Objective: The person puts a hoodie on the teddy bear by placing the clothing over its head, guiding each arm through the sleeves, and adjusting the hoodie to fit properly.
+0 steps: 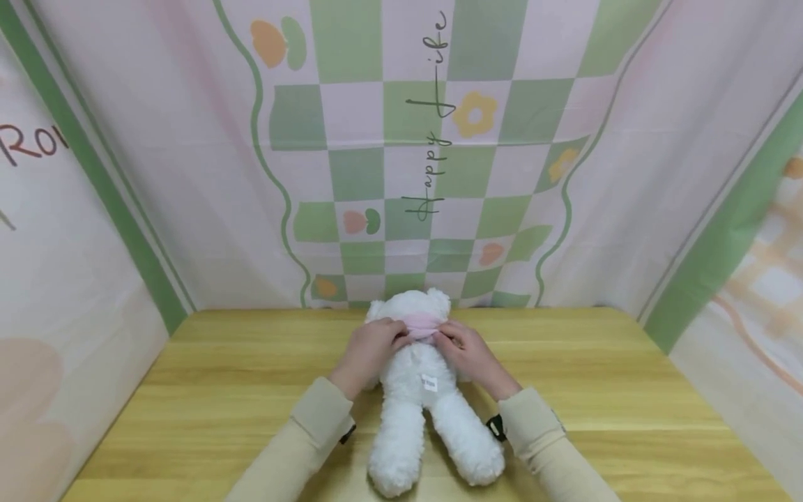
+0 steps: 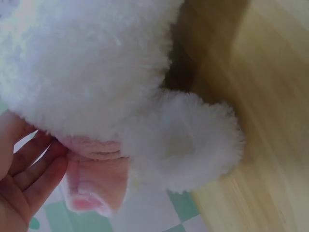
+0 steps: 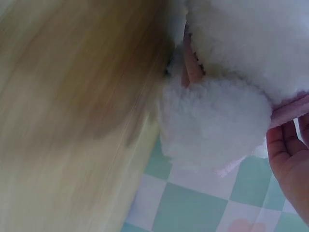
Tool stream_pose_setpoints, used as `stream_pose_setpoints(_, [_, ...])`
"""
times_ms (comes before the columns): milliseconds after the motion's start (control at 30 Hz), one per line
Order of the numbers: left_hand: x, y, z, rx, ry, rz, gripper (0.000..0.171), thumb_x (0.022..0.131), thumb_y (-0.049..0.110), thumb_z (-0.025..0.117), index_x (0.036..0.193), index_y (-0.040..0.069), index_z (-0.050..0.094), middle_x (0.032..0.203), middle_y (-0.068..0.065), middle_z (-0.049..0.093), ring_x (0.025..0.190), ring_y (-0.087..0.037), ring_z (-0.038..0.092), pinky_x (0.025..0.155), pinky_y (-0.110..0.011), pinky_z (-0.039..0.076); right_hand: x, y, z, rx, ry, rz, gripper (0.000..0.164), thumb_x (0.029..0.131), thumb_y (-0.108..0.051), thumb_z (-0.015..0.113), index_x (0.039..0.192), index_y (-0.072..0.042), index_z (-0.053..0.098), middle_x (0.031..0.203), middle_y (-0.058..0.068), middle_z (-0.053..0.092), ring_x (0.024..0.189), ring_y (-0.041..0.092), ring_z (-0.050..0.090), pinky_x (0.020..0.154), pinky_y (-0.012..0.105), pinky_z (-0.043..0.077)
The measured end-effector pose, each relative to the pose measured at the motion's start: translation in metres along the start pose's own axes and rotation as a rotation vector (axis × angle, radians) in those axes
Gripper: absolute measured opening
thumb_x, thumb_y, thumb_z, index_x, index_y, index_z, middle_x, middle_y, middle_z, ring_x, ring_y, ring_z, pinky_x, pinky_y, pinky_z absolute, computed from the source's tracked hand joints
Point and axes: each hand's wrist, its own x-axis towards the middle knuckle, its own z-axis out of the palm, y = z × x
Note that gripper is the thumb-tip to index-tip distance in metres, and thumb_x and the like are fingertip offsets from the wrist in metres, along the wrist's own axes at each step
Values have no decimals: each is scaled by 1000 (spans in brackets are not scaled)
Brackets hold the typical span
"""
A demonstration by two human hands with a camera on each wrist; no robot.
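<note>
Cream sleeves [image 1: 279,450] come in from the near left and near right, a dark strap [image 1: 495,427] beside the right cuff. Between them lie the two legs of a white plush toy [image 1: 410,373], feet toward the person and spread slightly apart. No face shows and a small printed label [image 1: 429,383] sits low on the body, so I take it to be back side up; that suits work at the neck, and the trunk is best left straight along the table [image 1: 245,404].

Farther off, the left hand [image 1: 370,347] and right hand [image 1: 472,355] are apart, at either side of the neck, each pinching a pink cloth [image 1: 422,325] that spans the gap between them. From the left wrist, the cloth looks creased into folds near the fingertips; from the right, a strip of it runs to the fingers just beside the fur. To do this well, I would take up the slack equally on both sides — one hand pulling harder would likely roll the soft body — and grip fabric alone, leaving the pile free. Smoothing those folds should help the band lie flat.

Beyond the cloth, the toy's round-eared head reaches the table's far edge — a reason for gentle pulls toward the near side. Farthest is a green-and-white checked curtain [image 1: 351,115] with "Happy Life" lettering.
</note>
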Motion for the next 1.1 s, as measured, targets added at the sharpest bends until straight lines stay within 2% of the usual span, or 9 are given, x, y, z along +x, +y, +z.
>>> stream_pose_setpoints(133, [-1, 2, 3, 138, 109, 85, 17, 94, 29, 59, 86, 16, 65, 75, 1, 66, 66, -16, 64, 58, -30, 52, 0, -2, 0, 25, -9, -1, 18, 97, -6, 51, 84, -6, 64, 87, 8, 59, 77, 2, 47, 68, 21, 42])
stream_pose_setpoints(267, [-3, 2, 6, 92, 163, 94, 12, 93, 20, 60, 84, 14, 62, 70, 0, 63, 59, -14, 59, 52, -26, 48, -1, -3, -1, -6, -13, -27, 15, 95, -6, 54, 86, -6, 66, 87, 8, 60, 78, 2, 47, 68, 21, 43])
stream_pose_setpoints(467, [-8, -6, 2, -202, -24, 29, 17, 98, 18, 52, 83, 12, 55, 68, 4, 53, 60, -6, 44, 65, -24, 44, -5, -2, -3, -65, -23, -26, 12, 94, -7, 57, 87, -7, 66, 84, 3, 58, 73, 2, 45, 64, 21, 41])
stream_pose_setpoints(567, [-12, -10, 2, -300, -104, 9, 19, 99, 17, 48, 81, 13, 51, 68, 7, 46, 60, -4, 39, 79, -32, 47, -5, -1, -3, -97, -27, -37, 12, 94, -8, 58, 85, -8, 66, 81, 2, 57, 71, 2, 46, 64, 21, 42])
stream_pose_setpoints(667, [-15, -14, 4, -340, -121, 33, 21, 96, 17, 53, 77, 12, 48, 68, 8, 41, 61, -3, 36, 94, -44, 45, -6, 0, -3, -134, -28, -32, 11, 94, -11, 59, 91, -9, 69, 80, 1, 62, 72, 3, 50, 66, 23, 45])
stream_pose_setpoints(800, [-16, -16, 7, -298, -97, 69, 27, 94, 23, 60, 74, 11, 44, 67, 6, 38, 61, -5, 34, 96, -47, 43, -7, 2, -5, -157, -21, 16, 17, 94, -17, 59, 103, -11, 72, 93, 2, 71, 83, 6, 60, 75, 26, 51])
stream_pose_setpoints(900, [-17, -15, 8, -228, -64, 90, 21, 96, 25, 57, 80, 12, 52, 70, 5, 51, 65, -7, 46, 89, -41, 49, -9, 3, -6, -155, -20, 27, 16, 94, -17, 59, 102, -12, 72, 98, 3, 73, 87, 7, 63, 78, 27, 52])
stream_pose_setpoints(1000, [-19, -15, 6, -152, -40, 138, 14, 98, 22, 53, 92, 12, 60, 86, 0, 67, 80, -12, 63, 85, -35, 53, -9, 3, -7, -140, -50, -13, 13, 94, -16, 59, 97, -12, 72, 98, 3, 71, 87, 7, 60, 77, 26, 51])
stream_pose_setpoints(1100, [-24, -15, 3, -72, -28, 205, 13, 97, 12, 51, 105, 9, 62, 105, -4, 70, 101, -18, 66, 92, -34, 53, -11, 2, -9, -135, -103, -59, 12, 94, -16, 59, 98, -13, 70, 102, 4, 67, 92, 11, 60, 80, 28, 51])
